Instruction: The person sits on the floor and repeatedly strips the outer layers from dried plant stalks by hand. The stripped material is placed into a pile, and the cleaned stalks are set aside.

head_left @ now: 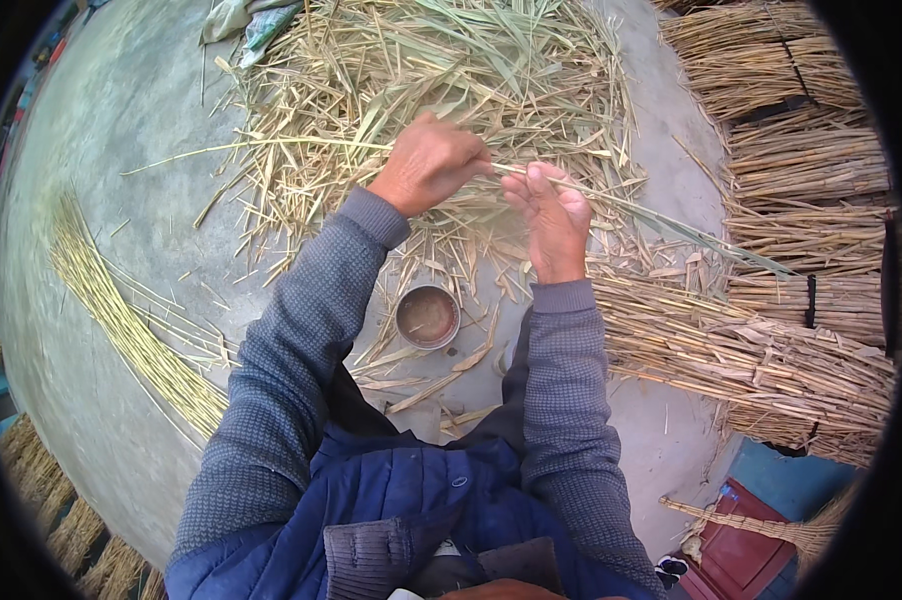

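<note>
The left hand (pixel 433 165) is showing its back, fingers curling tightly around a long, thin stalk (pixel 506 169); the right hand (pixel 554 218), palm turned up, is pinching it between thumb and fingers. Loose straw (pixel 471 75) is lying beyond the fingers, a round tin (pixel 428 317) sitting nearer the body.

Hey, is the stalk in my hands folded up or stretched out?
Stretched out: the stalk extends left of the left hand, and a green leaf reaches beyond the right hand.
</note>
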The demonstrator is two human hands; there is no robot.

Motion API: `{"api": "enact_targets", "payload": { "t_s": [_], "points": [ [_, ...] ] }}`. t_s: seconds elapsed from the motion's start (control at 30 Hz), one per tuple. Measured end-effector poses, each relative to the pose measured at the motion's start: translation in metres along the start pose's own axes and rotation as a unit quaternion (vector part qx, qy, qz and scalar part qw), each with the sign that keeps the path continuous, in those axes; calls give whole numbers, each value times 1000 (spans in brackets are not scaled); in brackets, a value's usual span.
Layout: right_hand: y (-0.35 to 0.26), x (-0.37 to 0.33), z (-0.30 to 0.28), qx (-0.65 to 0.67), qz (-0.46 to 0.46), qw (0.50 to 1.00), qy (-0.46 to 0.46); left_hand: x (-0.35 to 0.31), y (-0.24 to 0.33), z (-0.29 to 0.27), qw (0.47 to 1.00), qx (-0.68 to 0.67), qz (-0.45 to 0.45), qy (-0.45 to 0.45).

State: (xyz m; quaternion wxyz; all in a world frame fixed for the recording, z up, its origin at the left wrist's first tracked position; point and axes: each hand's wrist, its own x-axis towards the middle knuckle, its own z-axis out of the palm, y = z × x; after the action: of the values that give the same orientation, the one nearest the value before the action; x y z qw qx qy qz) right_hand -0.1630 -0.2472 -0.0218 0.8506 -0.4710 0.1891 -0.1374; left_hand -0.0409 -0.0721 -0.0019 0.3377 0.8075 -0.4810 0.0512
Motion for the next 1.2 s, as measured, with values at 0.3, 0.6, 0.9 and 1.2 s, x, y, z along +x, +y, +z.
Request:
{"api": "enact_targets", "payload": {
  "t_s": [0.3, 0.6, 0.9, 1.2],
  "points": [
    [-15, 4, -26, -21, 41, 997, 55, -21, -25, -51, 989, -32, -111, -91],
    [-2, -3, 6, -52, 19, 997, 50, -19, 0, 15, 969, -164, -176, -52],
    [-10, -6, 9, -103, 9, 994, 26, -18, 7, 18, 926, -287, -246, 21],
    [-4, -1, -5, -57, 20, 995, 79, -12, 12, 10, 925, -274, -234, 123]
  ]
}}
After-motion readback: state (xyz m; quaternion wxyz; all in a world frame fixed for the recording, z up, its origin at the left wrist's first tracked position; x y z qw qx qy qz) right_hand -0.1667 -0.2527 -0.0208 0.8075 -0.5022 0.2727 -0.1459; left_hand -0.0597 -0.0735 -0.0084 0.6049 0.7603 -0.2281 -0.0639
